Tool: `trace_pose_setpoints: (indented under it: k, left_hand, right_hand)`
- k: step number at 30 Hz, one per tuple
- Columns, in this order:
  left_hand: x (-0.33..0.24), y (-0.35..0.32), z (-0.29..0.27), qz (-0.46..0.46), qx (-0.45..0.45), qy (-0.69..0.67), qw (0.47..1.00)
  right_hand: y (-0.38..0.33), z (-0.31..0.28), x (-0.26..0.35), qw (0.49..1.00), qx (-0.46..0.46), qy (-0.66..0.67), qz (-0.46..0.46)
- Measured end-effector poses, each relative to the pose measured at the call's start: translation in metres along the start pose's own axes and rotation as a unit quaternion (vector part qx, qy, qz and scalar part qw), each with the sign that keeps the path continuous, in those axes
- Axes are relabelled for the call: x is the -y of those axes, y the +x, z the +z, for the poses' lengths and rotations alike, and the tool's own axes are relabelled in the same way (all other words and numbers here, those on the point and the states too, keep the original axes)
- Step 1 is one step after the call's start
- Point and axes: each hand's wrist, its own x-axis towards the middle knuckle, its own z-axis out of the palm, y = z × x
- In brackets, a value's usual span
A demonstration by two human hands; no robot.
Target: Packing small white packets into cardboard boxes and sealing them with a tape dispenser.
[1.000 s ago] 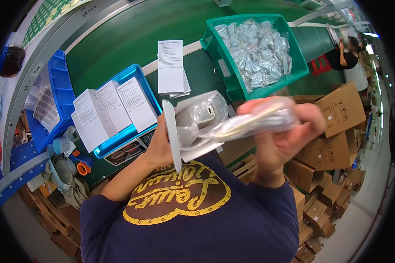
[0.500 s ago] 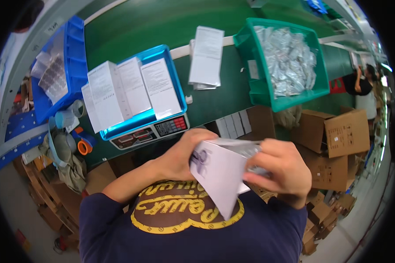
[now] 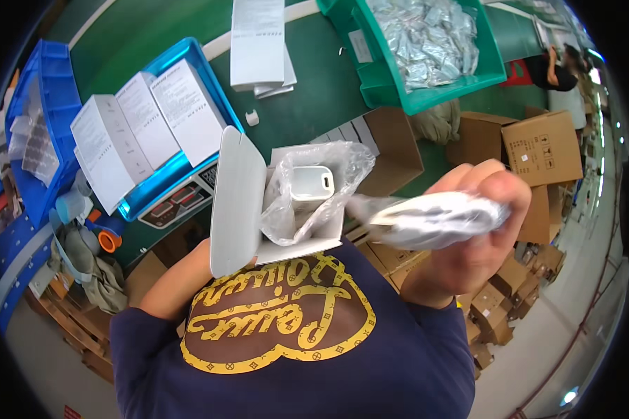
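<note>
In front of my chest is an open white cardboard box [image 3: 239, 202], its lid flap standing up on the left. A white device with rounded corners [image 3: 311, 183] sits inside it, in a crinkled clear plastic bag [image 3: 353, 164] that spills over the rim. My left hand [image 3: 248, 263] supports the box from below and behind; most of its fingers are hidden. To the right of the box, my right hand [image 3: 486, 230] is closed around a clear bag with what looks like a coiled white cable [image 3: 437, 215], blurred by motion.
A blue tray [image 3: 220, 98] of folded leaflets [image 3: 182, 115] rests on a scale [image 3: 178, 202]. More leaflets [image 3: 257, 45] lie behind. A green bin [image 3: 493, 59] holds bagged parts; a blue bin [image 3: 56, 91] stands left. Cardboard boxes [image 3: 541, 150] are at right, with another person [image 3: 562, 73] beyond.
The box has moved left and turned, so its opening and the device inside now show. My right hand has come away from it and up to the right, holding the bagged cable.
</note>
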Motion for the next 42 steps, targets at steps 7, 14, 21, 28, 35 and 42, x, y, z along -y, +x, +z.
trace_pose_setpoints:
  k: [7,14,21,28,35,42]
  left_hand:
    - [-0.002,-0.017,0.006,0.378,0.005,0.583,0.72]
    - [0.009,-0.01,0.002,0.488,0.035,0.511,0.707]
    - [0.005,-0.018,0.007,0.493,-0.028,0.594,0.635]
    - [0.003,-0.06,0.0,0.273,-0.12,0.513,0.805]
    - [-0.028,-0.042,0.03,0.544,-0.242,0.428,0.68]
    - [-0.028,-0.05,0.054,0.413,-0.17,0.609,0.656]
  right_hand:
    - [0.015,0.008,0.016,0.948,0.281,-0.138,0.058]
    - [0.01,0.012,0.013,0.931,0.342,-0.068,-0.109]
    - [0.023,0.012,0.048,0.745,0.513,-0.416,-0.093]
    - [0.03,0.003,0.002,0.916,0.366,-0.133,-0.097]
    - [-0.011,0.044,-0.053,0.946,0.151,0.224,0.18]
    - [-0.031,0.054,-0.049,0.972,0.168,0.094,0.133]
